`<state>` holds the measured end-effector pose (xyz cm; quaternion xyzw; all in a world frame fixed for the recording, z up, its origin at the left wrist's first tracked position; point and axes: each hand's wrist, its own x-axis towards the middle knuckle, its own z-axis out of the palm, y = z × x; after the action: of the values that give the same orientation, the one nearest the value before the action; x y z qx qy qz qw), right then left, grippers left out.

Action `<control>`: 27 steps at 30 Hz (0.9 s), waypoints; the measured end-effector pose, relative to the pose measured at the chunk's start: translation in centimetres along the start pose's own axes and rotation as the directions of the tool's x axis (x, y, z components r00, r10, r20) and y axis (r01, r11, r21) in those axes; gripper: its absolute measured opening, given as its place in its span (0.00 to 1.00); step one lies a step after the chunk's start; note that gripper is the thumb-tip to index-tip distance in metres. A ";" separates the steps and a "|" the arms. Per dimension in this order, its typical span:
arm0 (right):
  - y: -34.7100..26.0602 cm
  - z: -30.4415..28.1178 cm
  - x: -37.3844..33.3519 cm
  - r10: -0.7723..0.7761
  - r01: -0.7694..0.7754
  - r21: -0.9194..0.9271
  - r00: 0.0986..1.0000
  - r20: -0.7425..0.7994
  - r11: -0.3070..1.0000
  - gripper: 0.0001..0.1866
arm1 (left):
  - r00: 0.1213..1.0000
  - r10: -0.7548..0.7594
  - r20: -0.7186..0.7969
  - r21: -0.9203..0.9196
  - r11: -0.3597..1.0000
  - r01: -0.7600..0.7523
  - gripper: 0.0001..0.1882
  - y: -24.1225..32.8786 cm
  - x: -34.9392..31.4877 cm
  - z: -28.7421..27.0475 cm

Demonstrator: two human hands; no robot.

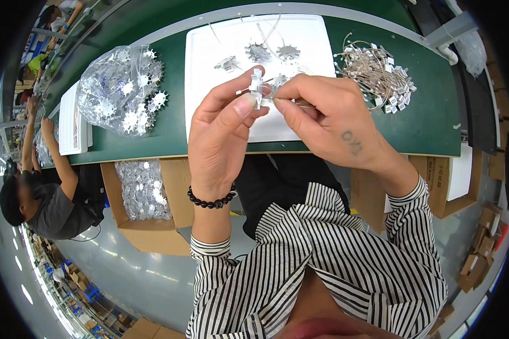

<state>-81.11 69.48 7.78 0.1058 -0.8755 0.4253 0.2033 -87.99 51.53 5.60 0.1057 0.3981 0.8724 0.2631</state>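
Observation:
My left hand (215, 127) is raised over the white tray, its thumb and fingers closed on a small silvery toothed metal plate (257, 87) seen nearly edge-on. Pressed together at that plate's right side, the fingertips of my right hand (333, 110) pinch a thin wire (304, 104), whose end is hidden by them. Behind my hands, the white tray (200, 62) bears several similar toothed plates (258, 52), some with wires attached. A heap of thin brownish cables (373, 73) with white connectors lies right of the tray. To its left rests a clear plastic bag (121, 93) full of toothed plates.
The green table (175, 121) has its near edge just below my hands. Stacked white trays (71, 124) stand at its left end. Below are open cardboard boxes (152, 234), one holding bagged plates (144, 189). A co-worker (54, 206) is at the left.

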 end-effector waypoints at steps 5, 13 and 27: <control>0.5 1.1 -0.1 0.018 -0.009 0.060 0.987 -0.157 0.998 0.06 | 0.991 0.129 -0.025 0.399 0.911 -0.108 0.12 -0.2 0.0 0.2; 2.0 -1.3 -1.0 0.149 -0.141 0.420 0.989 0.013 0.896 0.14 | 0.993 0.094 0.069 0.694 0.711 -0.115 0.08 -0.1 1.2 2.8; 9.7 -8.6 -3.5 0.128 -0.260 -0.252 0.888 -0.442 0.932 0.12 | 0.933 0.357 -0.054 0.982 0.191 -0.016 0.19 -0.9 8.4 4.2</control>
<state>-79.17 82.32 4.21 -0.1096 -0.8725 0.3165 0.3557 -93.04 59.27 7.47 0.1743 0.8698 0.4609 -0.0277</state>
